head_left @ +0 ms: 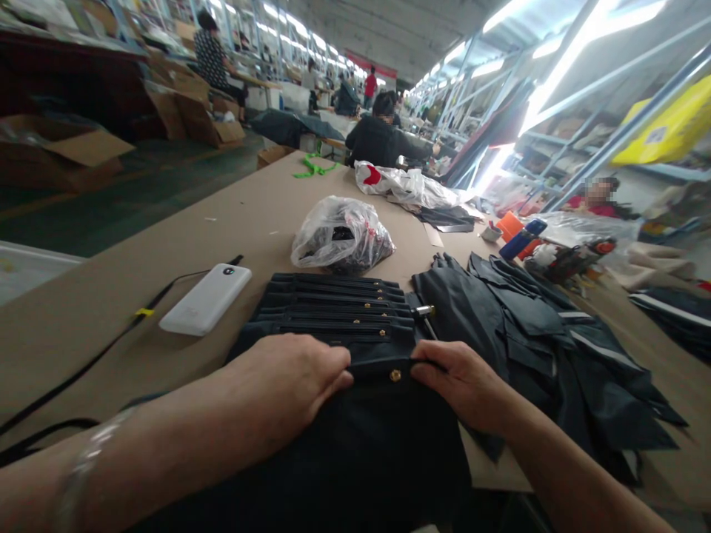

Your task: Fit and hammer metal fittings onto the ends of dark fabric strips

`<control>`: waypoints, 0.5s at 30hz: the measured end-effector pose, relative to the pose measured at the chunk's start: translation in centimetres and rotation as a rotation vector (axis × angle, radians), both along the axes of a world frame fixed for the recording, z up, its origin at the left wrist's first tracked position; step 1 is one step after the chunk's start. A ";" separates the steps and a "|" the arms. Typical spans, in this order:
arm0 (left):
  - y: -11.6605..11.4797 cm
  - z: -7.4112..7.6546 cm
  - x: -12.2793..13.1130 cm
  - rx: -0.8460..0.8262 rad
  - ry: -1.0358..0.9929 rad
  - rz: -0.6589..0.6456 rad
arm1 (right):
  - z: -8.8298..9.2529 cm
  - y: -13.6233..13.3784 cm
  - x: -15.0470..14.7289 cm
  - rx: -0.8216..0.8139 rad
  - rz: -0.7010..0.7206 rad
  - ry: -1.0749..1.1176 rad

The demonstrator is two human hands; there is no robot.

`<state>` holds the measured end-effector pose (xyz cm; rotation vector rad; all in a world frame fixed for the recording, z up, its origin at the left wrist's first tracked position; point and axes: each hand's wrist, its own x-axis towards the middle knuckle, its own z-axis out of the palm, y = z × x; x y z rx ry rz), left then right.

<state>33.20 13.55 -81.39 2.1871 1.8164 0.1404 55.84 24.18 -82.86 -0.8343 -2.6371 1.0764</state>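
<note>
Between my two hands is a dark fabric piece (389, 444), its near part hanging toward me. My left hand (300, 374) pinches its upper edge from the left, thumb against fingers. On the right, my right hand (458, 381) grips the same edge. A small gold-coloured fitting (395, 375) shows on the cloth between them. Just beyond lies a stack of dark fabric panels (333, 303), layered in steps, with similar gold fittings along the right side. A small metal-tipped tool (425, 311) lies right of the stack; its kind is unclear.
A white power bank (205, 300) with a black cable lies left. Behind the stack sits a filled clear plastic bag (341, 237). Dark cut pieces (511, 318) are heaped right, near a blue cylindrical object (522, 238). A person in black (378, 133) sits beyond the table.
</note>
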 end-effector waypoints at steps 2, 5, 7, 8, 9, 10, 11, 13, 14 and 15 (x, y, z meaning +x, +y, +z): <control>3.1 -1.7 -0.1 -0.013 0.149 0.029 | -3.3 2.0 -1.4 0.151 -0.047 -0.054; 6.7 -4.4 0.2 -0.048 0.220 0.093 | -7.5 4.3 -3.0 0.358 -0.088 -0.166; 8.0 -5.9 0.3 -0.068 0.219 0.114 | -9.1 5.2 -3.5 0.423 -0.102 -0.225; 8.4 -6.4 0.3 -0.076 0.221 0.124 | -9.6 5.5 -3.7 0.437 -0.107 -0.239; 8.6 -6.8 0.3 -0.079 0.225 0.133 | -9.9 5.7 -3.8 0.444 -0.110 -0.245; 8.7 -7.0 0.2 -0.078 0.230 0.141 | -10.0 5.9 -3.9 0.449 -0.112 -0.243; 8.8 -7.1 0.2 -0.073 0.235 0.145 | -10.0 6.0 -3.9 0.452 -0.111 -0.238; 8.6 -7.0 0.4 -0.059 0.240 0.146 | -9.9 6.4 -4.0 0.454 -0.105 -0.231; 8.4 -6.9 0.6 -0.031 0.250 0.142 | -9.8 6.6 -4.0 0.455 -0.100 -0.234; 8.1 -6.9 0.9 0.024 0.275 0.134 | -9.7 6.7 -4.0 0.458 -0.094 -0.243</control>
